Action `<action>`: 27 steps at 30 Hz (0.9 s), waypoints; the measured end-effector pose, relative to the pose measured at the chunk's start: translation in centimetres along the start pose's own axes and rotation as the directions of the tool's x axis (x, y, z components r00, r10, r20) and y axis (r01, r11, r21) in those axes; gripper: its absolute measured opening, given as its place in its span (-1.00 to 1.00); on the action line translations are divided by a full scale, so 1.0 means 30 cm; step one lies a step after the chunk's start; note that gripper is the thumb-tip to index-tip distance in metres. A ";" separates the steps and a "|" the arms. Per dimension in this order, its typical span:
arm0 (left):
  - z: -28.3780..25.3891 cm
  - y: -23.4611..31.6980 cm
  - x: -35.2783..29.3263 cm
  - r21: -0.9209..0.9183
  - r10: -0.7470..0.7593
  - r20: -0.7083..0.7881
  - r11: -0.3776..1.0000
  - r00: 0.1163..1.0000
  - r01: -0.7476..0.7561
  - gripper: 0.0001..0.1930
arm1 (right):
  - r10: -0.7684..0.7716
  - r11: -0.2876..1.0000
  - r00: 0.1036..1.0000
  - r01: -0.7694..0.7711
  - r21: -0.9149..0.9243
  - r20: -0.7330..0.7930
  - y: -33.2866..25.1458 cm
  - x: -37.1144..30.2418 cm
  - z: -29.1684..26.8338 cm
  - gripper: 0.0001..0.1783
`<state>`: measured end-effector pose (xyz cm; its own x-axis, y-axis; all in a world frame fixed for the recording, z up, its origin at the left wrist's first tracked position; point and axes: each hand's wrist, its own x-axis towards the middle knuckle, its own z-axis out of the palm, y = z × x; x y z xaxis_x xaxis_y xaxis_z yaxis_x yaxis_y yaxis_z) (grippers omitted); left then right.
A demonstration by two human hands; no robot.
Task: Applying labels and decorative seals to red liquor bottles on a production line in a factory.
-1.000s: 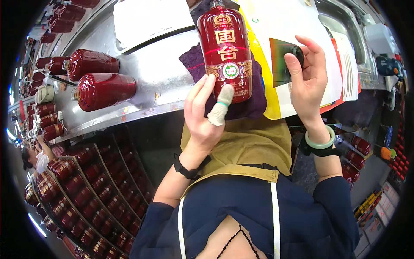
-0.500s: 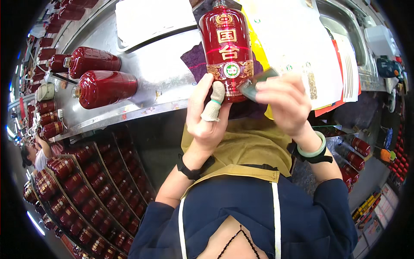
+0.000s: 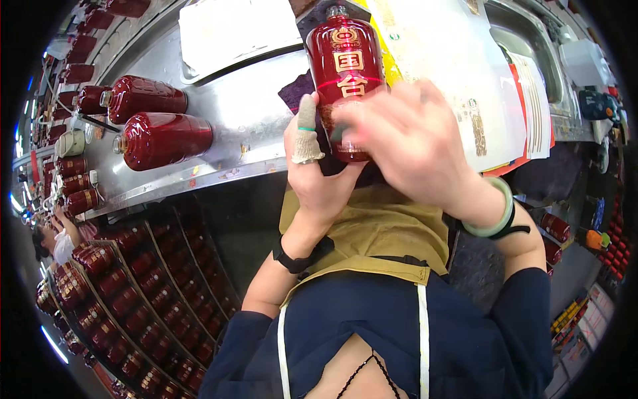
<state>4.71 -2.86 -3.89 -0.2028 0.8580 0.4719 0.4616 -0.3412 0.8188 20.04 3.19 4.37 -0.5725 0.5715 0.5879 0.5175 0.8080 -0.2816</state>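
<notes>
The left hand (image 3: 316, 179) holds a red bottle (image 3: 344, 53), the blurred right hand (image 3: 413, 143) apparently touching it.

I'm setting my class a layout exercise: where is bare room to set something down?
Bare steel counter lies between the nearest two red bottles at left and the purple cloth, with the white board beyond. Crowded: the gold-marked bottle, with the left grip and right grip at it, and to its right, under pale sheets.

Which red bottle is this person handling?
The gold-lettered red glass bottle, its lower end held by the left hand, the blurred right hand over its front; the other red bottles on the silvery metal counter sit farther left, untouched.
</notes>
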 end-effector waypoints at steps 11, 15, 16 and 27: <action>-0.028 0.050 0.046 0.267 0.163 0.155 0.943 0.974 -0.200 -0.14 | 0.214 0.975 0.920 -0.219 0.021 -0.327 0.142 0.142 -0.082 -0.69; -0.023 0.079 0.058 0.406 0.174 0.242 0.875 0.954 -0.263 -0.27 | 0.147 0.987 0.940 -0.161 -0.020 -0.306 0.166 0.084 -0.094 -0.77; -0.013 0.084 0.054 0.457 0.188 0.248 0.842 0.950 -0.286 -0.28 | 0.178 0.983 0.936 -0.184 0.007 -0.302 0.161 0.069 -0.085 -0.78; -0.057 -0.017 0.059 0.139 0.060 0.239 0.986 0.969 -0.095 -0.01 | 0.070 0.991 0.992 -0.057 0.124 -0.106 0.069 -0.035 -0.012 -0.76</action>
<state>2.63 -1.84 -2.93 0.0371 0.9028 0.4285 0.5942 -0.3647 0.7169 21.92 4.21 3.44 -0.4645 0.6083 0.6436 0.4661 0.7859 -0.4064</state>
